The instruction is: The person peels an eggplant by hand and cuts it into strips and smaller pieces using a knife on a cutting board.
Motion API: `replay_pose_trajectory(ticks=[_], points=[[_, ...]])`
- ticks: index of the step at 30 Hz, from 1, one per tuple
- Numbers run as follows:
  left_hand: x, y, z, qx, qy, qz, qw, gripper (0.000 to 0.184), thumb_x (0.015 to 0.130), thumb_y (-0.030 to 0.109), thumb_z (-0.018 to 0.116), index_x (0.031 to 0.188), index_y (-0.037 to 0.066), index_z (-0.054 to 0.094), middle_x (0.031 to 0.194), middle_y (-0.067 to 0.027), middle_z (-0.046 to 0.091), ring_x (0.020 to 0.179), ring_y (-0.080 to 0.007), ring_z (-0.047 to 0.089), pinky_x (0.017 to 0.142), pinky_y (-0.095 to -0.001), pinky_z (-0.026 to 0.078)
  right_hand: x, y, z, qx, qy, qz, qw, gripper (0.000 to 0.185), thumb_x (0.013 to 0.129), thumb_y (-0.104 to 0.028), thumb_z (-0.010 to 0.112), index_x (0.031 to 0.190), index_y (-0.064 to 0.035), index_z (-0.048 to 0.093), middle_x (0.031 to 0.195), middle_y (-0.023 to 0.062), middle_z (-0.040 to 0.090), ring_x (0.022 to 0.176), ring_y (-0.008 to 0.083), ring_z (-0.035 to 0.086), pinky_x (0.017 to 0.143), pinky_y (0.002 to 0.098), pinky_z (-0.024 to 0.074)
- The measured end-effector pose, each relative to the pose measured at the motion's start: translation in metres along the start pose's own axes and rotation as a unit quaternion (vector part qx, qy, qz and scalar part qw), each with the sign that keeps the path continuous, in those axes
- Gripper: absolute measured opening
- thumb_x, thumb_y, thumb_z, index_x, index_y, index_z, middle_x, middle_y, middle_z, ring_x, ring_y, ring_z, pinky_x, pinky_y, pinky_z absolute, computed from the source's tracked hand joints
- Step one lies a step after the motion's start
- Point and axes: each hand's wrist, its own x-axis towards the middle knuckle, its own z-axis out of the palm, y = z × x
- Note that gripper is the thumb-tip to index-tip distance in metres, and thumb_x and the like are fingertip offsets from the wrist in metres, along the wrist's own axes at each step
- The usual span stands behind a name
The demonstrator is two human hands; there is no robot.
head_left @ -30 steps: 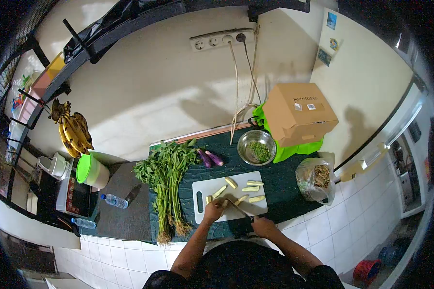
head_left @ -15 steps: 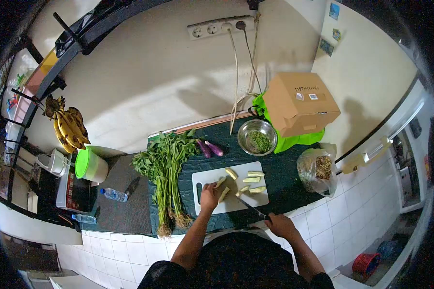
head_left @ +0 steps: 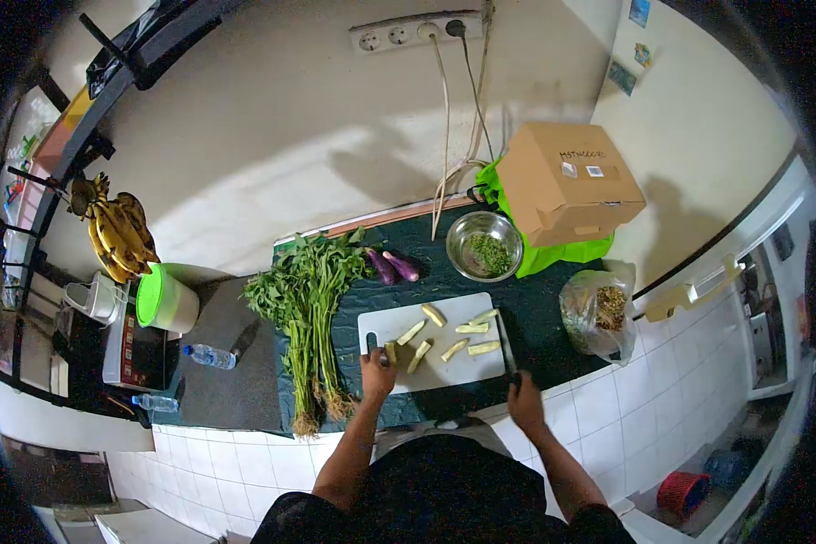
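Observation:
A white cutting board (head_left: 399, 322) bears several pale peeled eggplant pieces (head_left: 432, 315). My left hand (head_left: 377, 370) is at the board's lower left, its fingers closed around something I cannot make out, beside a short piece (head_left: 391, 352). In my right hand (head_left: 525, 399) is the handle of a knife (head_left: 507, 340); its blade points away from me along the board's right edge. Two purple eggplants (head_left: 401, 266) lie behind the board. A steel bowl (head_left: 460, 260) holds chopped greens.
Leafy greens with roots (head_left: 313, 317) lie left of the board. Rightward are a cardboard box (head_left: 567, 186) on a green bag and a plastic bag (head_left: 598, 317). A green-lidded container (head_left: 168, 299), water bottles (head_left: 210, 356) and hanging bananas (head_left: 118, 231) are at the left.
My right hand has moved right with the knife, whose blade has left the pieces and swung to the board's right edge. My left hand has shifted to the board's lower left.

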Motion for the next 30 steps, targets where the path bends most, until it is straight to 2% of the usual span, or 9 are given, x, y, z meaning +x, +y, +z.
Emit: replay_pose_trajectory(ticks=[3,6,7,12,18,20,21,28,30], points=[[-0.008,0.019,-0.005,-0.005,0.010,0.036,0.999,0.044,0.079,0.002,0.067,0.122,0.000,0.057,0.115,-0.0205,0.049,0.094,-0.0320,0.062,0.084,-0.0388,0.054,0.003,-0.017,0.035,-0.012,0.038,-0.032,0.999,0.046,0.094,-0.019,0.054,0.130,0.0091,0.045,0.103,0.0331,0.064,0.097,0.0504,0.061,0.084,0.0544,0.0494],[-0.005,0.007,0.001,-0.070,-0.071,-0.022,0.995,0.045,0.080,0.003,0.069,0.122,0.000,0.056,0.115,-0.0197,0.050,0.096,-0.0333,0.061,0.084,-0.0394,0.053,0.009,-0.043,0.054,0.015,-0.019,-0.005,1.000,0.052,0.094,-0.018,0.053,0.133,0.0122,0.039,0.113,0.0358,0.059,0.102,0.0512,0.059,0.089,0.0544,0.0474],[-0.012,0.002,0.001,-0.079,-0.042,0.080,0.993,0.044,0.082,0.004,0.067,0.124,0.000,0.055,0.115,-0.0195,0.052,0.098,-0.0337,0.061,0.085,-0.0401,0.053,0.010,-0.050,0.056,0.022,-0.045,-0.016,0.999,0.054,0.095,-0.020,0.052,0.136,0.0124,0.036,0.115,0.0361,0.058,0.103,0.0507,0.059,0.090,0.0544,0.0475],[-0.010,0.000,0.004,-0.127,-0.074,0.079,0.986,0.045,0.083,-0.002,0.062,0.128,0.000,0.054,0.119,-0.0210,0.053,0.101,-0.0351,0.060,0.085,-0.0403,0.054,0.010,-0.075,0.075,0.051,-0.135,-0.022,0.989,0.060,0.097,-0.026,0.050,0.140,0.0124,0.032,0.114,0.0356,0.059,0.103,0.0487,0.060,0.089,0.0544,0.0487],[0.005,0.005,-0.008,-0.171,-0.067,0.035,0.982,0.041,0.082,0.001,0.065,0.123,0.000,0.058,0.117,-0.0211,0.055,0.107,-0.0390,0.058,0.092,-0.0436,0.050,0.012,-0.076,0.078,0.097,-0.148,-0.035,0.984,0.060,0.093,-0.026,0.057,0.138,0.0073,0.036,0.105,0.0349,0.061,0.097,0.0513,0.059,0.087,0.0556,0.0475],[0.011,0.011,-0.016,-0.002,-0.038,0.138,0.990,0.039,0.081,0.003,0.066,0.119,0.000,0.060,0.119,-0.0217,0.056,0.110,-0.0404,0.056,0.095,-0.0444,0.048,0.015,-0.078,0.061,0.092,-0.142,-0.037,0.985,0.059,0.093,-0.026,0.058,0.137,0.0063,0.036,0.104,0.0345,0.061,0.097,0.0512,0.060,0.086,0.0556,0.0478],[0.013,0.014,-0.015,-0.020,-0.043,0.131,0.990,0.039,0.082,0.006,0.066,0.120,0.003,0.059,0.117,-0.0207,0.057,0.110,-0.0406,0.056,0.087,-0.0442,0.053,0.016,-0.077,0.055,0.086,-0.136,-0.037,0.986,0.058,0.093,-0.026,0.058,0.137,0.0053,0.037,0.103,0.0341,0.062,0.096,0.0510,0.060,0.085,0.0555,0.0482],[0.034,0.067,-0.003,-0.056,-0.174,0.172,0.968,0.039,0.084,0.015,0.069,0.118,0.000,0.062,0.114,-0.0198,0.060,0.102,-0.0389,0.060,0.092,-0.0431,0.050,0.008,-0.062,0.023,0.096,-0.068,-0.019,0.993,0.052,0.092,-0.024,0.061,0.135,-0.0004,0.042,0.105,0.0302,0.064,0.098,0.0500,0.062,0.086,0.0556,0.0483],[0.044,0.079,0.016,-0.061,-0.159,0.202,0.964,0.042,0.085,0.019,0.070,0.120,0.000,0.061,0.110,-0.0212,0.064,0.098,-0.0397,0.064,0.087,-0.0443,0.053,0.004,-0.074,0.001,0.105,-0.090,0.015,0.990,0.052,0.092,-0.024,0.061,0.134,0.0004,0.043,0.106,0.0303,0.064,0.099,0.0498,0.062,0.087,0.0550,0.0481]])
